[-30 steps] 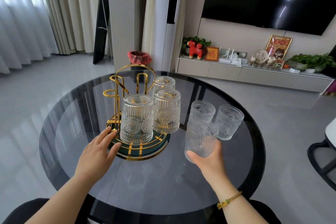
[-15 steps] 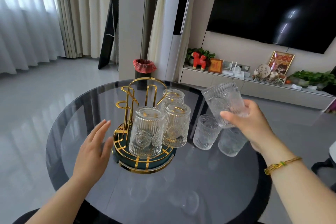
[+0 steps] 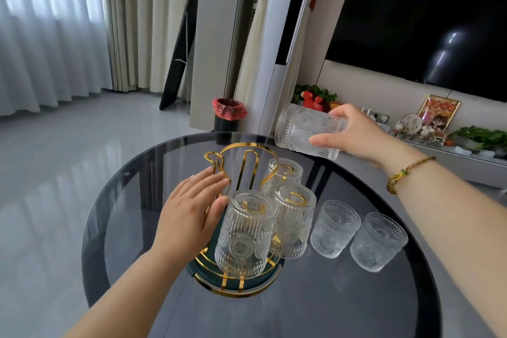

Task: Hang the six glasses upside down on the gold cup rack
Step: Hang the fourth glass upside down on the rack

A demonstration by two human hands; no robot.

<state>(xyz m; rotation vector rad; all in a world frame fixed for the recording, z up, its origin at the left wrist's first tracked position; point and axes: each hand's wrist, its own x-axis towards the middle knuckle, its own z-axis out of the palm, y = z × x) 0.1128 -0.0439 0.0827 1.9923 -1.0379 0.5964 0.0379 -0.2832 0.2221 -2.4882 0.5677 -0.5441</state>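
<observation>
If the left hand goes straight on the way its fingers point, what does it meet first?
Probably the gold cup rack: the left hand points up and right at its bare hooks, fingertips already at them. Depth is unclear; it may be touching.

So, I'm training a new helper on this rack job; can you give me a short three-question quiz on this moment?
1. How many glasses hang on the rack now?
2. True or false: the right hand holds a glass tipped on its side.
3. Where do the two loose glasses stand? A) right of the rack B) left of it C) on its base

Key: 1. Three. 2. True. 3. A. The left hand rests at the rack, its grip open.
</observation>
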